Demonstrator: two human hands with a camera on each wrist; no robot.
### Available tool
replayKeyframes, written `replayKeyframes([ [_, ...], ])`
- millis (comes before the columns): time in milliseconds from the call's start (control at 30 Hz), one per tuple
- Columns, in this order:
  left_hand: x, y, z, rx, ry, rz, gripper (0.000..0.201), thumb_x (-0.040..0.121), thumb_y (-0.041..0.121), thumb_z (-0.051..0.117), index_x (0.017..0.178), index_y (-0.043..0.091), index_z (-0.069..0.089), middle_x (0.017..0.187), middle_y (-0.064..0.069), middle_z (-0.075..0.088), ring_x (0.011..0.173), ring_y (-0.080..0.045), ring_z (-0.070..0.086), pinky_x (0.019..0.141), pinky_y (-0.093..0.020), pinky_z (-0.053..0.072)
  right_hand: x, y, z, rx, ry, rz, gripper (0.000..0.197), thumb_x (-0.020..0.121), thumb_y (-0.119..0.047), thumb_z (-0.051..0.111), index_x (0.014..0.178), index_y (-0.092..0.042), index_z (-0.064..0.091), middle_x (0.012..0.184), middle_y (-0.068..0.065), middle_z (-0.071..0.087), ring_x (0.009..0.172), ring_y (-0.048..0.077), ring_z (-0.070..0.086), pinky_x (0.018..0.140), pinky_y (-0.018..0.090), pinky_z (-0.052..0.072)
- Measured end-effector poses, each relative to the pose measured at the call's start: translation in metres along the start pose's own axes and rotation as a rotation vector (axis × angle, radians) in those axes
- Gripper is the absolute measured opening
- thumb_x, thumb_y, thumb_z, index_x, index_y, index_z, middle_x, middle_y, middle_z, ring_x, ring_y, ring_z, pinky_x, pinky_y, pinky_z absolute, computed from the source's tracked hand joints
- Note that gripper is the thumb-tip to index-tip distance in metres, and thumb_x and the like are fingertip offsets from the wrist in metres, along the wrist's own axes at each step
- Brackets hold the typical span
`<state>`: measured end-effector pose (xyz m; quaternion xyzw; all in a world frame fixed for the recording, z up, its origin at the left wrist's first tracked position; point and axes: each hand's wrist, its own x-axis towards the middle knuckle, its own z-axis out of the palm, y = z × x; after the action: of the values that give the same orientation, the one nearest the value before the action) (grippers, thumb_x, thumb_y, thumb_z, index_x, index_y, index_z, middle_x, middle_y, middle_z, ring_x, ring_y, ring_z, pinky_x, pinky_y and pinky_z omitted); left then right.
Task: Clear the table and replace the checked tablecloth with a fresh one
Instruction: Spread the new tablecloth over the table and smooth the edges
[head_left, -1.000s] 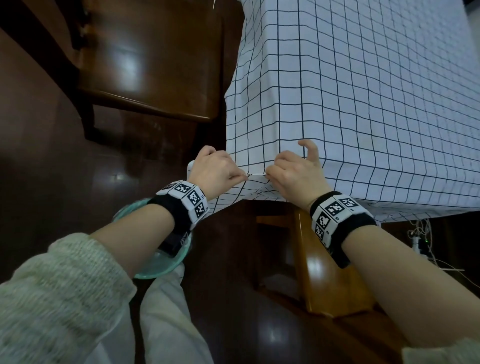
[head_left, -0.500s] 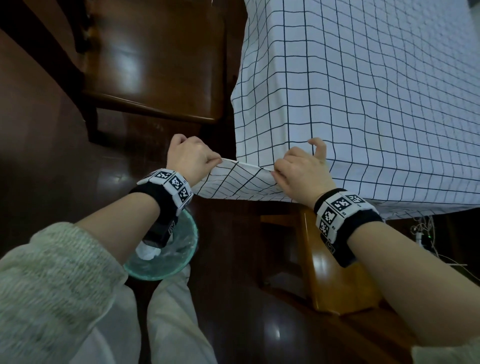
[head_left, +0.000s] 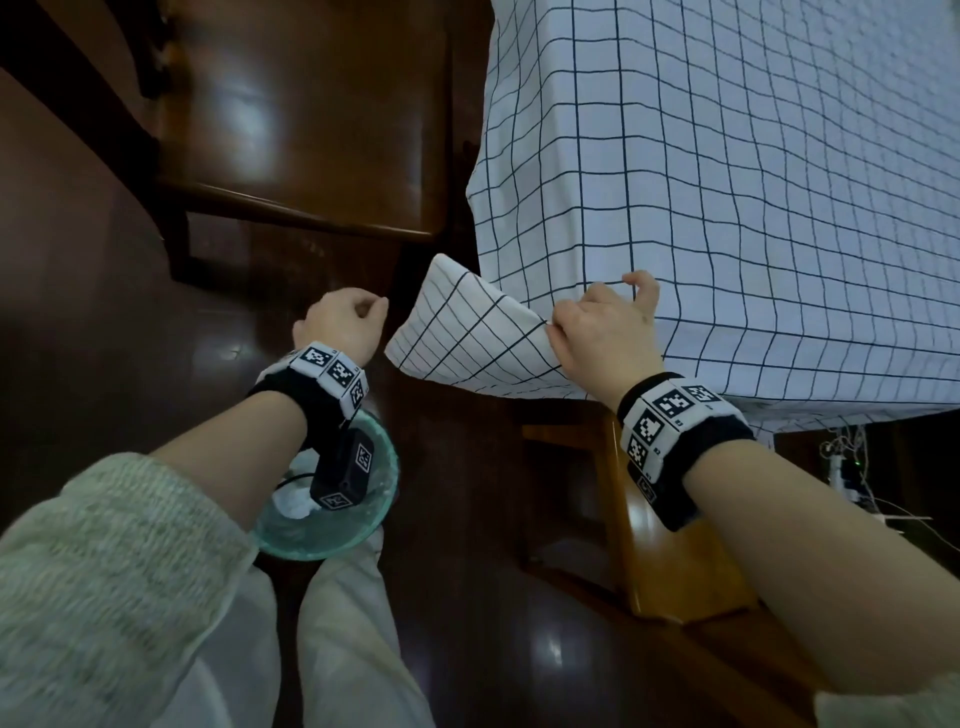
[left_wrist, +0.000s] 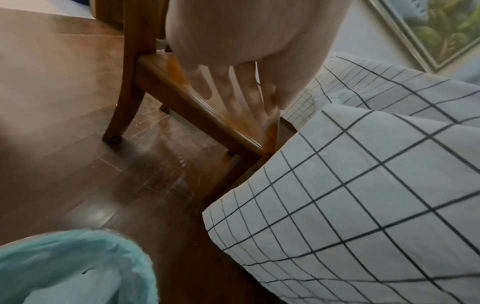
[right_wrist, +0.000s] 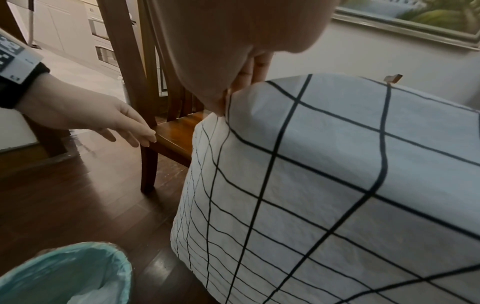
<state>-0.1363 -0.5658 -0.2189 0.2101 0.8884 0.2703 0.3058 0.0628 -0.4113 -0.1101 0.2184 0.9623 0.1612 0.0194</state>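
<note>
Removal step, I judge: the right hand (head_left: 602, 332) pinches the cloth (head_left: 753, 182) at the desk's near-left corner, the left hand (head_left: 340, 325) hangs relaxed and empty beside it, so next comes regripping and pulling.

Pale knitted sleeves (head_left: 104, 561) pushed up the forearms, light trousers (head_left: 353, 649), black wristbands (head_left: 675, 431) carrying white blocks printed with black square markers, a small black camera box (head_left: 345, 475) under the left wrist
</note>
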Motion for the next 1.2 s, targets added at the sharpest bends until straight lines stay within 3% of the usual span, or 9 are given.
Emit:
replayKeyframes([
  [133,-0.013,-0.002,0.009,-0.044,-0.071,0.008,0.027,0.093,0.045,0.049,0.111,0.031,0.063,0.109,0.006,0.068,0.106,-0.022,0.060,0.096,-0.038,0.041,0.001,-0.004,0.001,-0.018,0.046,0.003,0.013,0.072,-0.008,0.068,0.079,-0.016,0.060,0.067,-0.005,0.062,0.076,0.021,0.060,0.087,0.041,0.022],
  [433,-0.050,-0.002,0.014,-0.106,-0.196,0.029,0.025,0.093,0.039,0.047,0.116,0.032,0.057,0.103,0.012,0.067,0.096,-0.014,0.060,0.090,-0.033,0.046,-0.021,-0.021,-0.008,0.123,0.127,-0.176,0.022,0.073,-0.011,0.065,0.093,-0.021,0.064,0.090,-0.007,0.063,0.094,0.019,0.061,0.090,0.042,0.025],
  [600,-0.080,0.000,0.004,-0.074,-0.277,0.080,0.027,0.093,0.039,0.046,0.118,0.032,0.054,0.100,0.013,0.067,0.099,-0.015,0.061,0.095,-0.039,0.047,-0.067,-0.051,-0.014,0.292,-0.018,-0.339,0.027,0.071,-0.012,0.059,0.096,-0.020,0.067,0.096,-0.004,0.065,0.098,0.021,0.059,0.085,0.037,0.030],
  [733,-0.108,-0.004,-0.006,-0.027,-0.371,0.112,0.028,0.093,0.039,0.046,0.120,0.032,0.052,0.104,0.010,0.068,0.099,-0.017,0.062,0.094,-0.040,0.049,-0.109,-0.075,-0.019,0.383,-0.155,-0.239,0.027,0.072,-0.010,0.051,0.091,-0.020,0.068,0.091,-0.006,0.065,0.092,0.020,0.058,0.081,0.036,0.036],
  [867,-0.138,-0.008,-0.019,0.014,-0.437,0.183,0.024,0.094,0.038,0.045,0.117,0.033,0.053,0.100,0.010,0.068,0.095,-0.016,0.063,0.092,-0.040,0.050,-0.145,-0.095,-0.036,0.435,-0.269,-0.084,0.022,0.070,-0.006,0.059,0.086,-0.017,0.070,0.088,-0.004,0.066,0.090,0.023,0.059,0.077,0.037,0.038],
  [933,-0.155,-0.012,-0.029,0.030,-0.456,0.217,0.023,0.094,0.036,0.045,0.114,0.032,0.055,0.097,0.008,0.069,0.094,-0.017,0.064,0.091,-0.039,0.050,-0.158,-0.105,-0.051,0.453,-0.362,-0.005,0.024,0.078,-0.008,0.057,0.096,-0.017,0.070,0.097,-0.002,0.067,0.099,0.026,0.059,0.083,0.041,0.040],
  [1033,-0.182,-0.018,-0.049,0.056,-0.501,0.268,0.021,0.095,0.029,0.047,0.112,0.027,0.059,0.099,0.003,0.069,0.093,-0.018,0.064,0.086,-0.035,0.051,-0.176,-0.123,-0.074,0.447,-0.510,0.106,0.032,0.092,-0.016,0.046,0.117,-0.025,0.063,0.118,-0.006,0.060,0.117,0.020,0.047,0.096,0.038,0.033],
  [1133,-0.208,-0.022,-0.072,0.137,-0.548,0.336,0.021,0.095,0.024,0.047,0.110,0.022,0.062,0.100,0.003,0.068,0.093,-0.016,0.062,0.077,-0.027,0.046,-0.199,-0.143,-0.094,0.493,-0.601,0.197,0.034,0.094,-0.020,0.043,0.123,-0.027,0.060,0.122,-0.006,0.058,0.118,0.018,0.045,0.099,0.037,0.034],
  [1200,-0.221,-0.020,-0.087,0.205,-0.579,0.390,0.021,0.095,0.023,0.047,0.110,0.021,0.062,0.101,0.003,0.066,0.094,-0.015,0.059,0.077,-0.025,0.043,-0.217,-0.154,-0.107,0.547,-0.656,0.254,0.033,0.094,-0.021,0.044,0.124,-0.027,0.059,0.124,-0.005,0.057,0.119,0.019,0.045,0.100,0.038,0.035],
])
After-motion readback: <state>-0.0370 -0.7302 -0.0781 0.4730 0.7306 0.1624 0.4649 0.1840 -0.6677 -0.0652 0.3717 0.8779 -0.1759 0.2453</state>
